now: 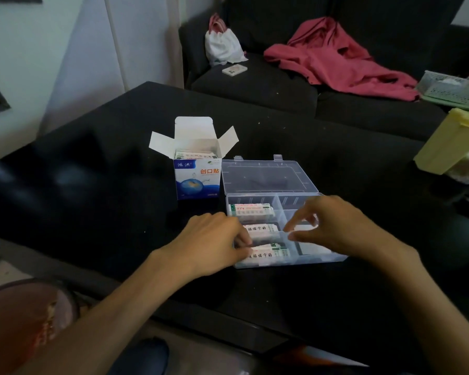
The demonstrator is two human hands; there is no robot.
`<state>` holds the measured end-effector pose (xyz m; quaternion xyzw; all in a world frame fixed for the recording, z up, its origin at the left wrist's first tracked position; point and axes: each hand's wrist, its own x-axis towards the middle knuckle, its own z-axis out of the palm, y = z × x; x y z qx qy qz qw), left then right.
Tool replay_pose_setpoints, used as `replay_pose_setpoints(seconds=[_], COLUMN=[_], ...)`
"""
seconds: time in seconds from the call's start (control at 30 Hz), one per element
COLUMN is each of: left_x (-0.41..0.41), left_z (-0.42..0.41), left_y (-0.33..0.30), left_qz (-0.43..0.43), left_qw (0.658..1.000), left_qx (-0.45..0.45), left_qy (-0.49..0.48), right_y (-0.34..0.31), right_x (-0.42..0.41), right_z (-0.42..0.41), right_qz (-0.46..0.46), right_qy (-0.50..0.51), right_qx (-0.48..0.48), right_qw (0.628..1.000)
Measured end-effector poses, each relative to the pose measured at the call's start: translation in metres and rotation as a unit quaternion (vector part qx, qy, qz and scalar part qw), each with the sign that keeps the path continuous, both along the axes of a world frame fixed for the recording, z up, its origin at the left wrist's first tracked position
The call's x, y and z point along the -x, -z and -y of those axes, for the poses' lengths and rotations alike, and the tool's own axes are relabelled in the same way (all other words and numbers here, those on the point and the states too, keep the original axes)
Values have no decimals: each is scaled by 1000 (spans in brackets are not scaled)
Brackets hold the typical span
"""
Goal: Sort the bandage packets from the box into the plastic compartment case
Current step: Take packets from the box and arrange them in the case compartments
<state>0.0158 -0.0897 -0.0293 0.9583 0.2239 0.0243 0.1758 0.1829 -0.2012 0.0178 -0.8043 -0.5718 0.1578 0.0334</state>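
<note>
Here, the left hand (214,240) pinches a bandage packet (268,251) in the compartment case's (320,259) near-left cell, its long axis left-to-right; the right hand (333,226), fingers loosely spread and holding nothing, hovers over the right cells. The box (197,177) stands beyond the case, nearer the left hand.

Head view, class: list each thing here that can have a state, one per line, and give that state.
Box: upright, flaps open, packets inside.
Case: lid open, laid back.
Left compartments: three hold packets.
Back right compartment: looks empty.
Left hand: fingers curled on front packet.
Right hand: over right compartments, fingers loosely bent, holding nothing visible.
</note>
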Motion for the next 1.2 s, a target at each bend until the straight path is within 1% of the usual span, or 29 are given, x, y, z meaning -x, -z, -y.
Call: replay_pose_setpoints(seconds=[0.07,0.13,0.23,0.3,0.4,0.47,0.5,0.6,0.67,0.73,0.8,0.87,1.07,1.13,1.2], left_x=[-6,-11,-15,-14,-10,-7,-5,-3,-4,-5,-5,-4,-4,-4,-4], left_z=[1,1,1,0,-1,0,0,3,5,6,7,8,6,5,4], left_y=[2,2,1,-2,-5,-5,-5,-5,-6,-8,-9,-9,-10,-9,-9], left_qz=[12,5,-12,-26,-49,-61,-64,-65,-53,-41,-35,-35,-34,-31,-32], left_qw=[999,999,1000,999,996,995,995,997,998,999,999,999,999,999,999], left_qx=[9,5,14,35,65,66,54,6,-7,-17,-26,-27,-8,1,9], left_qy=[-28,-32,-5,15,38,52,54,44,36,30,23,18,20,25,32], right_y=[2,10,15,14,12,9,5,-9,-10,-7,-1,1,3,4,2], right_x=[5,12,17,18,17,15,13,8,9,16,21,24,24,22,17], right_z=[-5,-12,-19,-21,-22,-22,-21,-19,-21,-24,-25,-25,-27,-29,-28], right_qz=[20,45,99,106,82,54,36,0,-17,-21,-9,-3,-28,-56,-113], right_qy=[-24,-49,-69,-72,-71,-65,-50,40,68,68,68,69,75,88,121], right_qx=[38,73,88,102,113,133,136,119,149,209,243,254,269,277,265], right_qw=[999,995,989,987,988,987,989,992,986,975,968,965,960,955,950])
